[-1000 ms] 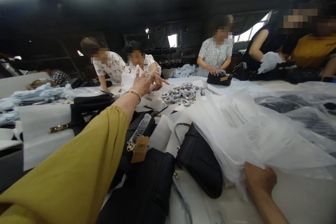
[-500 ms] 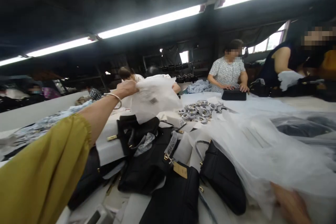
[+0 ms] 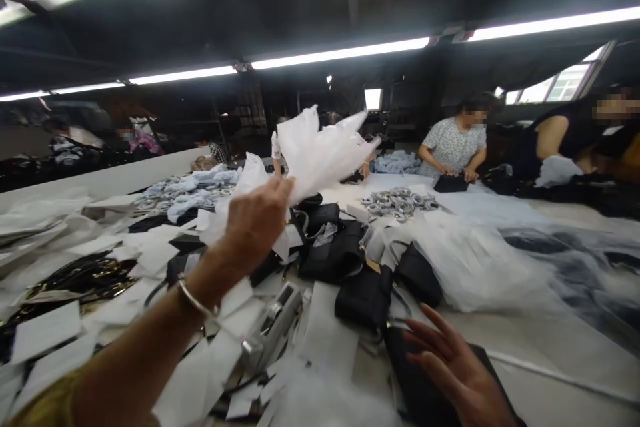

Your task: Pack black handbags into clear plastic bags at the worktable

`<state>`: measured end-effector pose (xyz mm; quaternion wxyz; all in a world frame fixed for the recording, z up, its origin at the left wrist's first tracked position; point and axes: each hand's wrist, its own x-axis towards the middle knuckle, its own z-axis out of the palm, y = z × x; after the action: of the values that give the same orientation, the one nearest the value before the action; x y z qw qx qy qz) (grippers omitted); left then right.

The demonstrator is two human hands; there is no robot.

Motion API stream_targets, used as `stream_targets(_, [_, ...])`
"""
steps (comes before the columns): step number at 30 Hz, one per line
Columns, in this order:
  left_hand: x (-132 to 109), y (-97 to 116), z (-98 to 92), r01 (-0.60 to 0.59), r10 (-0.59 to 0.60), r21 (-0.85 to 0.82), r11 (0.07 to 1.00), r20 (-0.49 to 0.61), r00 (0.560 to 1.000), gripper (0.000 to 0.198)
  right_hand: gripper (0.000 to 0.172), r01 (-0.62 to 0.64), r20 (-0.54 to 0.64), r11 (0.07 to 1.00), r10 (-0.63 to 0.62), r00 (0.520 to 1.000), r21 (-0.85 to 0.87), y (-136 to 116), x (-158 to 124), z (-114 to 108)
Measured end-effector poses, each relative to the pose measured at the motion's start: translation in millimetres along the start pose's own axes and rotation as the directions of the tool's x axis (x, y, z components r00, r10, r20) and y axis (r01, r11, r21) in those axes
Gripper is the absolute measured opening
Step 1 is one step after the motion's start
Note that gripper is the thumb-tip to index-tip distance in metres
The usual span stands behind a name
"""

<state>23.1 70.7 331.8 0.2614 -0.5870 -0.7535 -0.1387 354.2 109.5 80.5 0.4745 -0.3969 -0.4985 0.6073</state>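
Note:
My left hand [image 3: 257,220] is raised above the table, gripping a crumpled white plastic bag [image 3: 320,150] that fans up and to the right. A thin bangle sits on that wrist. My right hand [image 3: 457,367] hovers low at the front with fingers spread, over a flat black bag [image 3: 425,380] and holding nothing. Between the hands lie several black handbags [image 3: 365,293] with gold fittings.
White paper sheets [image 3: 45,327] litter the left of the table. A heap of sheer plastic bags [image 3: 470,267] lies at right. Silver rings [image 3: 397,203] are piled at mid-table. Other people work at the far side, one pressing on a black bag [image 3: 450,183].
My left hand has pulled the white bag back toward me and lifted it. My right hand left the plastic heap and now hovers spread over a black bag. The view swung left.

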Motion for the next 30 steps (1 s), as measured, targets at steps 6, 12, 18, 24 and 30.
stream_targets(6, [-204, 91, 39.4, -0.183, 0.401, -0.428, 0.885, 0.501, 0.767, 0.064, 0.073, -0.175, 0.172, 0.921, 0.121, 0.978, 0.348, -10, -117, 135])
stream_targets(12, [-345, 120, 77.9, -0.190, 0.674, -0.679, 0.709, 0.573, 0.466, 0.067, 0.034, -0.448, 0.004, 0.822, 0.477, 0.879, 0.350, 59, -198, 106])
stream_targets(18, [-346, 86, 82.8, -0.173, 0.758, -0.784, 0.596, 0.478, 0.444, 0.053, 0.041, -0.530, -0.108, 0.794, 0.580, 0.808, 0.297, 112, -224, 31])
stream_targets(24, [-330, 53, 89.8, -0.313, 0.666, -0.588, 0.746, 0.643, 0.378, 0.041, 0.044, -0.618, -0.019, 0.732, 0.649, 0.760, 0.286, 114, -229, -18])
stream_targets(30, [-387, 59, 91.2, -0.311, 0.787, -0.723, 0.616, 0.577, 0.219, 0.025, 0.050, -0.621, -0.152, 0.766, 0.643, 0.751, 0.167, 127, -219, -28])
